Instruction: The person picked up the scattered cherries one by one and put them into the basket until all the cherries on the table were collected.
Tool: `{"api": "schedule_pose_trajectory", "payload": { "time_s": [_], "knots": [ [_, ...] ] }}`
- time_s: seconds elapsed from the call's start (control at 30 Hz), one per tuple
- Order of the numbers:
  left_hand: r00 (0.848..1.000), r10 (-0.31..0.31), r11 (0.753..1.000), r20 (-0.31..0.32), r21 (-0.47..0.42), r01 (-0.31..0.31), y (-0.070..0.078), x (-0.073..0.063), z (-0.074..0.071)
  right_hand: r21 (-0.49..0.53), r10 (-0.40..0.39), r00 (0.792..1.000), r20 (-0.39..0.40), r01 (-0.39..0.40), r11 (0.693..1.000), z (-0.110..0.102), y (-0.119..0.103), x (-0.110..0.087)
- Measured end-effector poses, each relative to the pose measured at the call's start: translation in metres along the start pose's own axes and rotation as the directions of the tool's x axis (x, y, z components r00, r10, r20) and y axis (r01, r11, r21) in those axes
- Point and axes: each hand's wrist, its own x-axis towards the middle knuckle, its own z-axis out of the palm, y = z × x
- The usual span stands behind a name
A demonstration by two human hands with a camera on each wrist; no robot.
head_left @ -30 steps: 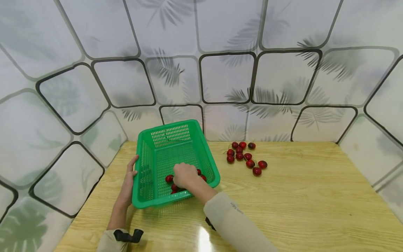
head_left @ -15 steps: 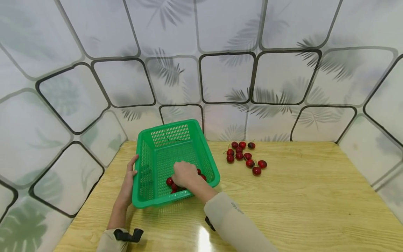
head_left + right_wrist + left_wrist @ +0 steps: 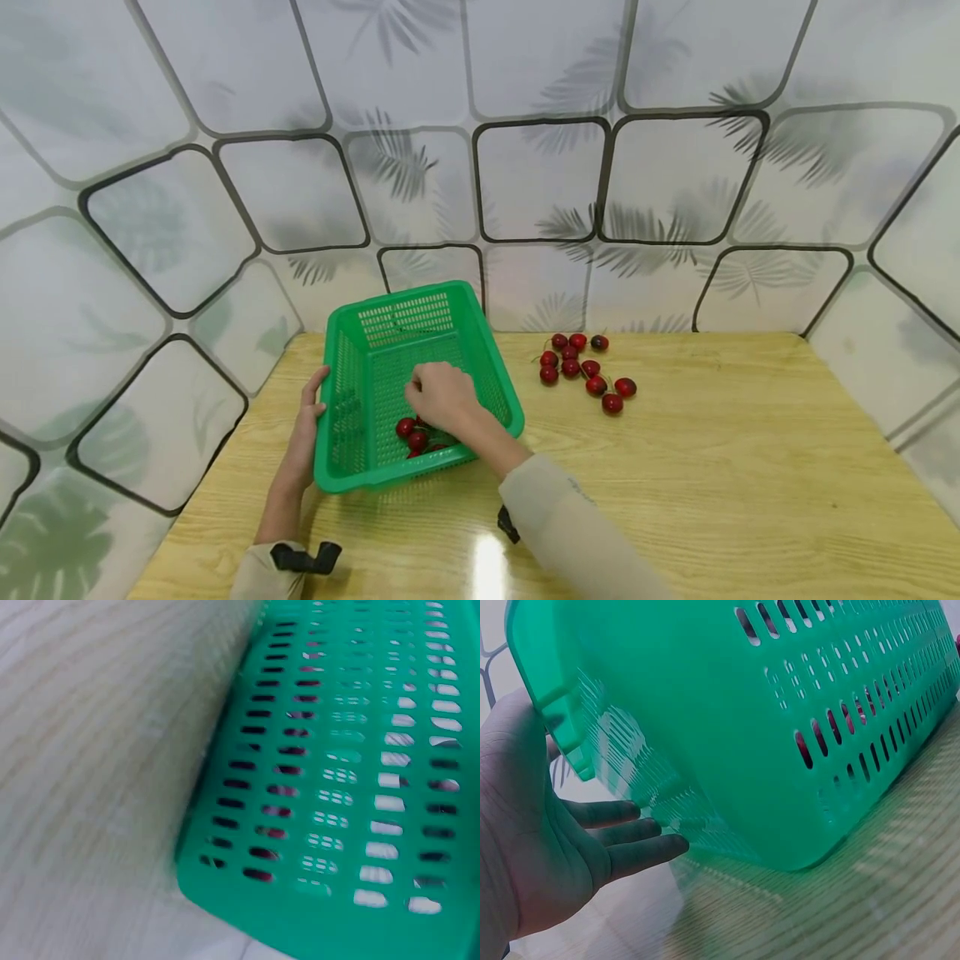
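Observation:
A green plastic basket (image 3: 347, 482) with slotted walls stands on the left half of the wooden table. My left hand (image 3: 303, 433) rests against the basket's left side, its fingers (image 3: 649, 855) fairly straight along the outer wall in the left wrist view. Over the basket's near half is my right hand (image 3: 444, 396), fingers curled and back of the hand up. Whether it holds something I cannot tell; its fingertips are hidden. Dark red cherries (image 3: 417, 441) lie on the basket floor just below and left of it, partly covered by the hand.
Several more cherries (image 3: 570, 367), some with stems, lie loose on the table (image 3: 720, 483) to the right of the basket. A patterned wall covering (image 3: 540, 183) with leaf prints rises behind the table and at both sides.
My right hand has moved up and slightly away from the cherries in the basket, uncovering more of them. The left hand stays at the basket's side.

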Motion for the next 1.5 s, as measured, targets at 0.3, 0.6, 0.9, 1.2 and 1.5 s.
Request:
{"api": "schedule_pose_trajectory", "payload": {
  "time_s": [0.3,0.6,0.9,1.2,1.5],
  "knots": [
    [1.000,0.014,1.000,0.001,-0.007,-0.014,0.001,-0.001,0.001,0.049,-0.009,0.993,-0.121,0.015,0.999,-0.031,0.016,-0.007],
    [1.000,0.025,1.000,0.010,-0.014,-0.025,-0.001,0.000,0.000,0.063,0.090,0.962,-0.259,-0.076,0.995,-0.072,0.051,-0.014],
    [0.999,0.038,0.999,0.015,-0.014,-0.038,-0.003,-0.001,0.000,0.104,0.238,0.916,-0.323,-0.215,0.971,-0.105,0.101,-0.030],
    [1.000,0.015,1.000,-0.002,-0.013,-0.016,0.002,-0.004,-0.005,0.074,0.393,0.885,-0.248,-0.387,0.919,-0.123,0.159,-0.045],
    [1.000,-0.002,1.000,0.001,-0.024,0.002,0.002,0.000,0.003,-0.083,0.441,0.887,-0.135,-0.454,0.887,-0.132,0.209,-0.068]
  ]
}}
